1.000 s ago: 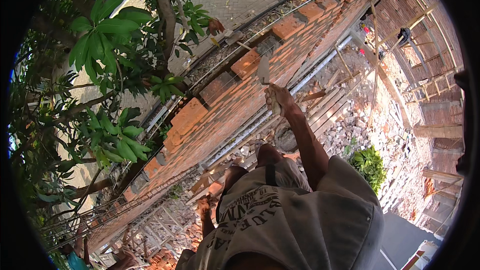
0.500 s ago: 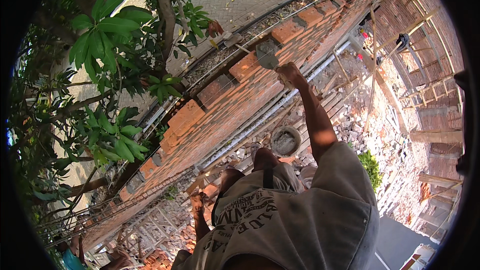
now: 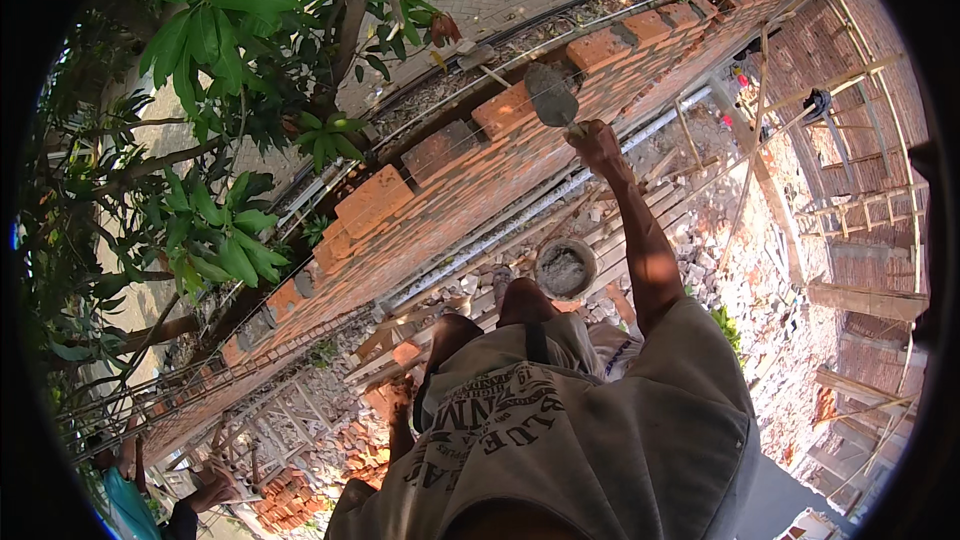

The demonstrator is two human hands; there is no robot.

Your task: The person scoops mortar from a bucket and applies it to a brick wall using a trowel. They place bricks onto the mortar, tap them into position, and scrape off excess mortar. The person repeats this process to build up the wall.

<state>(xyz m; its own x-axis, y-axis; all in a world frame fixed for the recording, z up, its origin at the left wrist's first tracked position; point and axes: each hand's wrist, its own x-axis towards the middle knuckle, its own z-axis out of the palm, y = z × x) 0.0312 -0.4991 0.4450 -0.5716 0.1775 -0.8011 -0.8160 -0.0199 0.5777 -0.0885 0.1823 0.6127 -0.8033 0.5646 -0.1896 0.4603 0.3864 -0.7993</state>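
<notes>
My right hand (image 3: pixel 597 147) grips the handle of a trowel (image 3: pixel 556 108) at the top of a brick wall (image 3: pixel 520 165). The flat blade lies over a gap in the top course, between an orange brick (image 3: pixel 503 112) and another brick (image 3: pixel 598 48). Grey mortar (image 3: pixel 545 78) shows in that gap, just beyond the blade. My left hand (image 3: pixel 401 395) hangs low beside my left knee, away from the wall; its fingers are too dark and small to make out. A round bucket (image 3: pixel 592 258) with grey mortar inside stands below my right forearm.
A taut line (image 3: pixel 395 135) runs along the wall top. Leafy branches (image 3: pixel 225 30) overhang its far left side. Planks (image 3: pixel 640 215) and rubble lie below on the near side. Stacked bricks (image 3: pixel 290 495) and a person in teal (image 3: pixel 130 500) are at lower left. Bamboo scaffolding stands right.
The trowel has shifted a little toward the near side of the wall, and mortar now shows in the gap beyond it. The view has tilted slightly; more of the person in teal shows.
</notes>
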